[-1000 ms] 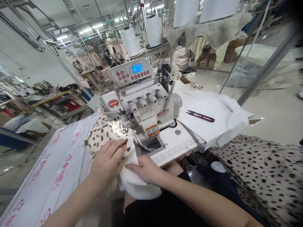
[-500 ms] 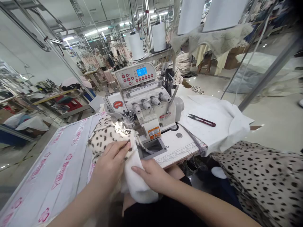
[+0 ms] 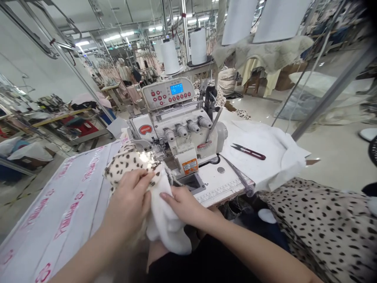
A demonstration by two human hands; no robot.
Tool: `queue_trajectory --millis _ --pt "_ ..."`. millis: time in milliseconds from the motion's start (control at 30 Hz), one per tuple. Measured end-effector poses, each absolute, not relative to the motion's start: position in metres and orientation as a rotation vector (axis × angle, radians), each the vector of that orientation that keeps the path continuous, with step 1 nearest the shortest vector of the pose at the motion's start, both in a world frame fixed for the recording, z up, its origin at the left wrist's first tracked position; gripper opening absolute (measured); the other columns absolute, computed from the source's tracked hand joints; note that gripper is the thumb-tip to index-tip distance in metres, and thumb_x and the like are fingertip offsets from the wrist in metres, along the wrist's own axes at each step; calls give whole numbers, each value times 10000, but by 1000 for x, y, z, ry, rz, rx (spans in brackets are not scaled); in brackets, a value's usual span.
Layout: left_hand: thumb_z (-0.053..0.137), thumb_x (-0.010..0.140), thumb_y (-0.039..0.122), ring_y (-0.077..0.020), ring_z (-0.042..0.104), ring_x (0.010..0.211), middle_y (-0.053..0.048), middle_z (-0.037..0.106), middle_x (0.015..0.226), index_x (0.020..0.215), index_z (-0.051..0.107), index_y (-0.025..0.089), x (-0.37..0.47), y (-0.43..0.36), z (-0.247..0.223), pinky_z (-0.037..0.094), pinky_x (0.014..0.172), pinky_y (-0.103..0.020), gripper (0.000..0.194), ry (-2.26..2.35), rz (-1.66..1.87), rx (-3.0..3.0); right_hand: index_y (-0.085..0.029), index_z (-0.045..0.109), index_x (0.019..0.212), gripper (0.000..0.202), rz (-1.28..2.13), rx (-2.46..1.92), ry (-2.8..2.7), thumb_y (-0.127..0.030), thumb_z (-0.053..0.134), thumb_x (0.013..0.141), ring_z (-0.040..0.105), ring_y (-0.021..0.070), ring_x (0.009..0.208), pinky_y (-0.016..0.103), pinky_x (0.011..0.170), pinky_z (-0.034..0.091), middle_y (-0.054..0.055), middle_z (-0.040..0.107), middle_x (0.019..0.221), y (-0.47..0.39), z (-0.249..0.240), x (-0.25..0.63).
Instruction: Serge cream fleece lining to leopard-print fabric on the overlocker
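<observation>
A serger sewing machine (image 3: 179, 129) with a lit blue display stands in the middle of the view. Spotted plush fabric (image 3: 122, 163) with a white fleece underside (image 3: 165, 220) lies at its needle area, lit by the machine's lamp. My left hand (image 3: 131, 194) is closed on the spotted fabric just in front of the presser foot. With thumb on top and fingers beneath, my right hand (image 3: 184, 202) pinches the edge of the white fleece, right of my left hand.
Dark red thread snips (image 3: 249, 151) lie on white cloth (image 3: 265, 133) right of the machine. Spotted fabric (image 3: 324, 220) is heaped at the lower right. White thread cones (image 3: 198, 46) stand behind. A printed white table cover (image 3: 67, 196) extends left.
Both hands have shifted slightly left with the fabric. My right hand has come closer to my left hand, and the white fleece hangs in new folds. The view has moved a little.
</observation>
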State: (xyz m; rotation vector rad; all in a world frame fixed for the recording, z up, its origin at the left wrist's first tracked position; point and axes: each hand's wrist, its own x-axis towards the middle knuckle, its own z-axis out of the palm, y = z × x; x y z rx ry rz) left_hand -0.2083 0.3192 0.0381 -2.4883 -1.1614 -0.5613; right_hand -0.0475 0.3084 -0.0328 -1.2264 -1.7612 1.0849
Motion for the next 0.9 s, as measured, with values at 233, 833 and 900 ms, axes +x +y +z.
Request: queue_trajectory --millis 233,833,900 --pt "369 843 134 -188 527 882 -86 546 952 1041 534 106 -220 288 50 423 798 -313 259 -1172 -521 -2424 -141 499 646 257 1137 -1252 -1737 -289 478 854 455 107 566 202 507 311 -5 500 578 299 -40 -52" --pt "390 856 157 -120 582 716 -40 586 801 1019 530 134 -187 271 20 480 622 -208 216 -1271 -741 -2604 -176 519 741 141 1026 -903 -1460 -124 395 783 497 132 739 241 701 401 10 519 745 287 -41 -44" --pt "394 855 155 -134 585 743 -54 592 822 1046 530 124 -181 269 14 494 653 -231 236 -1255 -734 -2622 -172 436 609 169 1180 -871 -1349 -163 388 770 430 114 636 222 605 365 -15 433 622 288 -41 -45"
